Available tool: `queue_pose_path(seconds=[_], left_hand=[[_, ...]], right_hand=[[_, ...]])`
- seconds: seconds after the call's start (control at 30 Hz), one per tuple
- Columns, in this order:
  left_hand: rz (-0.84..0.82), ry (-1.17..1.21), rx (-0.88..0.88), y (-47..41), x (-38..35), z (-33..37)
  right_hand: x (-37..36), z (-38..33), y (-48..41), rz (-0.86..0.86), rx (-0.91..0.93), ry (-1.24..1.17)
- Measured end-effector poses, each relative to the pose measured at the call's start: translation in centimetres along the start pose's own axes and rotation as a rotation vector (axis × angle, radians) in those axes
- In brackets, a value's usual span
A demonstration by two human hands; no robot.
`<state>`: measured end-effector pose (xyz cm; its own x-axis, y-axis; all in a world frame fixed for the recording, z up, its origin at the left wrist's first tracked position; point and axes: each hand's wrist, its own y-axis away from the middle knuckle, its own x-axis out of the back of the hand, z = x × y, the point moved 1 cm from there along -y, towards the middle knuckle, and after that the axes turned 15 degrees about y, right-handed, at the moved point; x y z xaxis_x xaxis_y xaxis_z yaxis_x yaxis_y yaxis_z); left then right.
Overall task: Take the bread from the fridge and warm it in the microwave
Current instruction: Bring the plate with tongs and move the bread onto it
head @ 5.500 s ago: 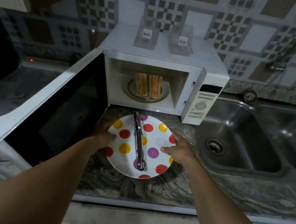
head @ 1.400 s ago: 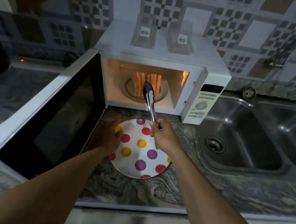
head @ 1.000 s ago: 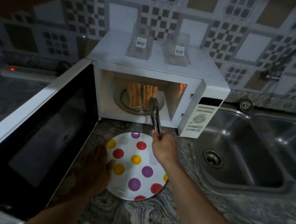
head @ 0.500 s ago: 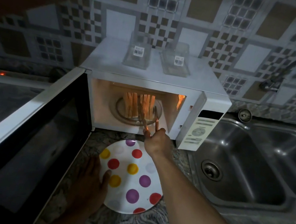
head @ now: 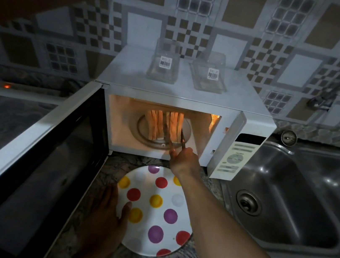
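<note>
Inside the lit microwave [head: 182,96], on its glass turntable [head: 142,128], the bread [head: 154,125] is sitting as two bunches of slices standing on edge, glowing orange under the oven lamp. I am watching my right hand [head: 183,158] reaching through the opening, its fingers curling round a pair of metal tongs [head: 169,140] whose two arms are spreading to either side of the right-hand bunch; whether the tips are touching the bread I cannot tell. My left hand [head: 105,214] is lying flat on the marbled counter [head: 115,165], fingers straight, the thumb touching the rim of a white plate [head: 142,176] with coloured dots, which is waiting just in front of the oven. To my judgement, the step is lifting warmed slices out onto that plate. I am thinking it best to squeeze low on the bunch and gently, since soft slices are likely to crush or fan apart, and to draw straight back. The oven door [head: 35,153] is hanging wide open at left, two clear containers [head: 164,67] are standing on the oven's top, and a steel sink [head: 299,203] is lying to the right.
</note>
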<state>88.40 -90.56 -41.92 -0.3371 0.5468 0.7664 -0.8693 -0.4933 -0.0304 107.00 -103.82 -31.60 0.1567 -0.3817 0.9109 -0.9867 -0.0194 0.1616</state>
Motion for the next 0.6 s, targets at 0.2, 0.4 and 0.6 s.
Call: queue_pose_path(seconds=[0.2, 0.4, 0.6], left_hand=[[-0.003, 0.012, 0.035, 0.0, 0.1, 0.0], [0.01, -0.015, 0.03, -0.1, -0.3, -0.4], [0.008, -0.057, 0.025, -0.3, -0.3, -0.4]], right_hand=[[0.6, -0.5, -0.7, 0.036, 0.002, 0.067], [1.0, -0.5, -1.2, 0.062, 0.004, 0.061], [1.5, -1.0, -1.8, 0.087, 0.03, 0.077]])
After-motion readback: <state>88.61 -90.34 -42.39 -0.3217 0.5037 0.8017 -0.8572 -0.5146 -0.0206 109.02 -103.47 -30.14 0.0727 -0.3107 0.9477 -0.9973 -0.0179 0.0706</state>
